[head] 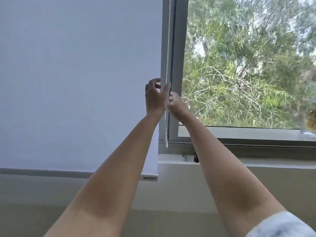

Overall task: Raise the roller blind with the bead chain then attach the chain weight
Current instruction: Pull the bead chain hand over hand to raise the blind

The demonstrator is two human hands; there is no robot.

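A white roller blind (77,82) covers the left window pane, its bottom rail (148,177) hanging below the sill level. The white bead chain (168,48) hangs along the grey window frame to the blind's right; its loop ends near the sill (166,144). My left hand (154,96) is raised at the chain with fingers spread, the thumb touching it. My right hand (176,103) is just below and to the right, its fingers at the chain; whether it pinches the chain is unclear. No chain weight is seen.
The grey window frame (176,65) stands behind the chain. A white sill (256,164) runs rightward, with a small metal fitting (184,157) and a dark fitting (196,158) on it. Trees show through the right pane. A yellowish object (311,120) sits at the far right.
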